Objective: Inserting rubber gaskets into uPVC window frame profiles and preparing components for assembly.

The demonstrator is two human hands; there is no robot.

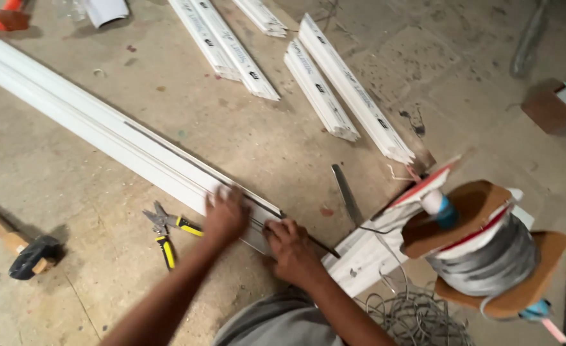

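1. Long white trunking (103, 128): smooth plastic, faintly glossy, pressed by left hand (224, 218) and right hand (292, 247).
2. Short trunking offcuts (334, 90): same white plastic, smooth, with small dark printed marks.
3. Floor (244, 141): bare concrete, matt, rough, stained and dusty.
4. Pliers (164, 230): dull grey metal jaws, yellow-and-black grips of plastic or rubber.
5. Hammer (20, 250): pale wooden handle, matt black head.
6. Cable spool (482, 247): brown cardboard-like flanges, matt; grey plastic-sheathed wire wound round.
7. Loose wire (417, 317): grey, smooth sheath, tangled.
8. White board (363, 256): painted wood, scuffed.
9. Small box (555, 106): brown cardboard, matt.
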